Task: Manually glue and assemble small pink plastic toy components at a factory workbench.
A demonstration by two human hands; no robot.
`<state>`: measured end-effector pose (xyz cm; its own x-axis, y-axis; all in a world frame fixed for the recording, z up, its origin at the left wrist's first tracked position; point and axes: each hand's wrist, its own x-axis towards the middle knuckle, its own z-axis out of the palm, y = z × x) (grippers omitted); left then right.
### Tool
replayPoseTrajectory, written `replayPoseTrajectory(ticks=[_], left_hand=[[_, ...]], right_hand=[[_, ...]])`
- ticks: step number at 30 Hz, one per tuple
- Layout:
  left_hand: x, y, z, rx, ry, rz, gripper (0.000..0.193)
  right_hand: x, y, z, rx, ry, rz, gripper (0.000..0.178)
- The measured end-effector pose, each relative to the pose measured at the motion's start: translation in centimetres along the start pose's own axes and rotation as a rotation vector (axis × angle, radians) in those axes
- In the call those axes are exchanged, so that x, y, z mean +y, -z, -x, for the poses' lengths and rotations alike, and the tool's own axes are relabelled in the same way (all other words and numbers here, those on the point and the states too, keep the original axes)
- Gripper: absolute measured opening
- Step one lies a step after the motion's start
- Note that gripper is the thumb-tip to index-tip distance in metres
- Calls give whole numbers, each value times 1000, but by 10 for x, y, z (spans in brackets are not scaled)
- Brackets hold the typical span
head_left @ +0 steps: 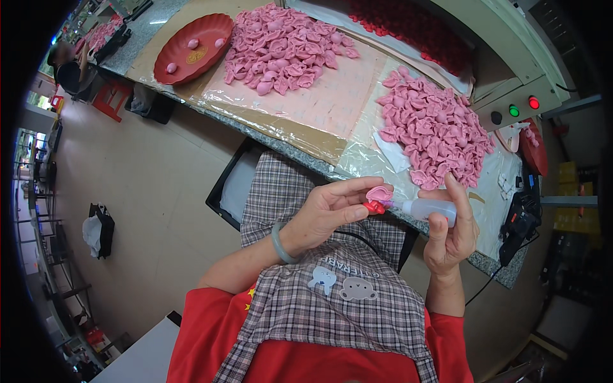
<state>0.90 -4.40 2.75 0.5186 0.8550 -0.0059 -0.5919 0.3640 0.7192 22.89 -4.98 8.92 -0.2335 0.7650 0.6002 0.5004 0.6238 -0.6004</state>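
Between the thumb and fingers of my left hand is a small pink frilled piece, with a small glossy red piece against it. My right hand is wrapped round a translucent squeeze bottle, lying nearly level. Its thin purple nozzle points left and meets, or almost meets, the two small pieces; I cannot tell if it touches. Both hands are above my lap at the table's front edge. Just beyond them lies a heap of pink frilled pieces.
Another pink heap lies farther left, beside a red scalloped tray with a few pink pieces. Many red pieces fill the machine's opening at the back. A black device with a cable stands right. A person sits far left.
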Motion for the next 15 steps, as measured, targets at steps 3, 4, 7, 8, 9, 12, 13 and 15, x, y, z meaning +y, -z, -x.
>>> replayPoseTrajectory(ticks=[3,4,7,8,9,12,13,15], left_hand=[[0,0,-1,0,-1,2,53],[0,0,-1,0,-1,4,53],[-2,0,-1,2,3,5,53],[-2,0,-1,5,4,3,53],[-3,1,-1,5,5,3,53],[-3,1,-1,5,10,-4,52],[-3,1,-1,3,12,-9,52],[-3,1,-1,0,13,-14,52]], right_hand=[[0,0,0,-5,0,2,46],[0,0,0,-7,-3,3,46],[-1,0,0,-16,4,19,46],[-1,0,-1,-16,4,18,46],[-1,0,-1,-18,12,25,46],[-1,0,-2,-23,25,40,46],[-1,0,-2,-26,32,48,46],[-2,0,-2,-19,51,53,46]])
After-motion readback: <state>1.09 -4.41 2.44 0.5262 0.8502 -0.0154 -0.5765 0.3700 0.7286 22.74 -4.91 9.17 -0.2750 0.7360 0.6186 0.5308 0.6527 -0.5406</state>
